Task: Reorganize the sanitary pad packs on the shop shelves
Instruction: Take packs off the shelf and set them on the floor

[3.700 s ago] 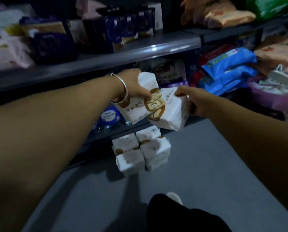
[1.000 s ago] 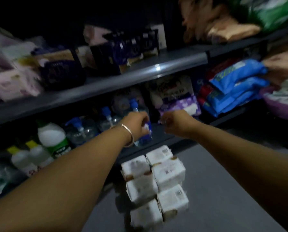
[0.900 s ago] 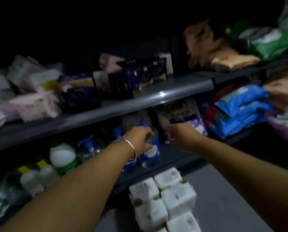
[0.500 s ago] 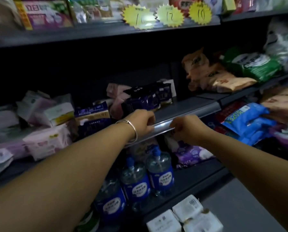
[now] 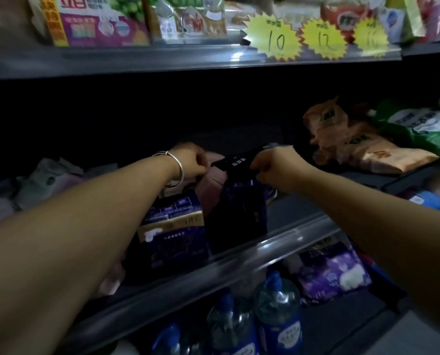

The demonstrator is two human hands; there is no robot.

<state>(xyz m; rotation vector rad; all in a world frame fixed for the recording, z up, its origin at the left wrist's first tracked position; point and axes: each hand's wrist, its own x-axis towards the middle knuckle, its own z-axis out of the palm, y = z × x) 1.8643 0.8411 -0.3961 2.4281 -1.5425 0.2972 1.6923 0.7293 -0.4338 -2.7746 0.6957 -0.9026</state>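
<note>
On the middle shelf stand dark purple sanitary pad packs. My right hand grips the top of a tall dark pack at its right corner. My left hand, with a silver bangle on the wrist, is closed at the pack's top left edge, over a pink pack behind. A purple-and-gold pack stands just left of the dark one, partly hidden by my left forearm. Pale pink and white packs lie further left.
Orange bags and a green bag lie on the shelf to the right. The top shelf carries boxed goods and yellow price tags. Below stand blue-capped bottles and a purple floral pack.
My view has risen from the floor stack of white packs to the middle shelf. Both hands went from the shelf's front lip up to the top of the dark pack.
</note>
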